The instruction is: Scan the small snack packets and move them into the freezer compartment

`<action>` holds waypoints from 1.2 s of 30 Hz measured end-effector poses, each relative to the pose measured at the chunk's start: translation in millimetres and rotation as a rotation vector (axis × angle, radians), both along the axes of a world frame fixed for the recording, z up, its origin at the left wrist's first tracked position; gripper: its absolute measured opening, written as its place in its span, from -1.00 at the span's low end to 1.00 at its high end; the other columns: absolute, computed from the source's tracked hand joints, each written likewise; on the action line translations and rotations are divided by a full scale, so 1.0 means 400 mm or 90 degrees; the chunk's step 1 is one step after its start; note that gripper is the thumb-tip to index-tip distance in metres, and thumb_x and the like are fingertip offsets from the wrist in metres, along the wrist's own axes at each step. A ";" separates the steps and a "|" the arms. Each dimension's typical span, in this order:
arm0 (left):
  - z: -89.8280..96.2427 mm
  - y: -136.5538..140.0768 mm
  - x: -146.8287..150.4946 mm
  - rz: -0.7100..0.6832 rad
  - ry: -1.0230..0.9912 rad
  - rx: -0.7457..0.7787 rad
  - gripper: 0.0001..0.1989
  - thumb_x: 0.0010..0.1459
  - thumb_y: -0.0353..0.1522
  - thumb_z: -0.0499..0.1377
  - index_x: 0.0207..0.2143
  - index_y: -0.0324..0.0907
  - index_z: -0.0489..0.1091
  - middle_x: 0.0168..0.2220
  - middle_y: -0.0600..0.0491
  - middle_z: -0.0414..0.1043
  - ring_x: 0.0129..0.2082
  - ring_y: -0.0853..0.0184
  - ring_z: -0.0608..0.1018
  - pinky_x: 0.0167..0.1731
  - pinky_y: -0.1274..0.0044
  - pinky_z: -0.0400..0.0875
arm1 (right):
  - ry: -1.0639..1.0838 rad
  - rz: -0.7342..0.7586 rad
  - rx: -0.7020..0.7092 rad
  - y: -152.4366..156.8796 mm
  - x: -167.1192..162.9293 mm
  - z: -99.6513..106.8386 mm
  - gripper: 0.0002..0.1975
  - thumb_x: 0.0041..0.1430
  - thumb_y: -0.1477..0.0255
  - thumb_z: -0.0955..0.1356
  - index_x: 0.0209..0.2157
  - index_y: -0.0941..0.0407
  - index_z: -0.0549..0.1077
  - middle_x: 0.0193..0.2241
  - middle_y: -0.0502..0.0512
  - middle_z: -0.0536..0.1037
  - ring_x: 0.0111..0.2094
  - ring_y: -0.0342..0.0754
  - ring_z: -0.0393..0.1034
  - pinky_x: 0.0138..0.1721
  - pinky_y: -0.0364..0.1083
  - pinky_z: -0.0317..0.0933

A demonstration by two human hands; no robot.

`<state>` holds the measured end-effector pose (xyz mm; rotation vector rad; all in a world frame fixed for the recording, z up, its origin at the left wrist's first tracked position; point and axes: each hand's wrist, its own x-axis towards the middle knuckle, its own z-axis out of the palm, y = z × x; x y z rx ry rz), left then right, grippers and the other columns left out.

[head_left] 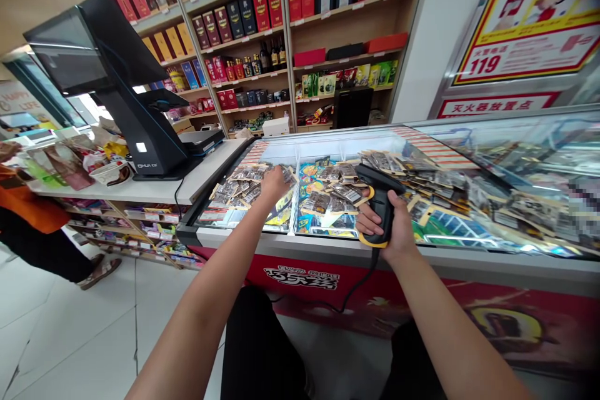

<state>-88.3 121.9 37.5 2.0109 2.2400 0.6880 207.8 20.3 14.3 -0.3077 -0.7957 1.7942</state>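
My right hand (387,222) is wrapped round the grip of a black and yellow barcode scanner (382,203), held upright over the front edge of a glass-topped chest freezer (300,240). A black cable hangs from the scanner's handle. My left hand (275,184) is over the left part of the freezer top, among small flat snack packets (239,184). Its fingers look curled, and what they hold, if anything, is hidden. More snack packets (335,190) lie in loose layers near the scanner and in a larger pile to the right.
A checkout terminal (154,137) stands on a white counter (206,172) at left, with bags and a bowl (110,172). A person in an orange top (28,200) is at the far left. Shelves (248,37) of boxes and bottles rise behind the freezer.
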 end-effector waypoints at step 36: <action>-0.086 -0.018 0.057 -0.217 -0.499 -0.008 -0.60 0.34 -0.38 0.26 0.19 -0.28 0.43 0.11 -0.20 0.53 -0.15 0.16 0.67 -0.36 0.44 0.66 | -0.192 0.078 0.074 -0.010 -0.037 -0.020 -0.47 0.18 -0.10 0.51 -0.17 0.05 0.40 -0.64 -0.18 0.30 -0.74 -0.25 0.05 -0.64 -0.20 -0.01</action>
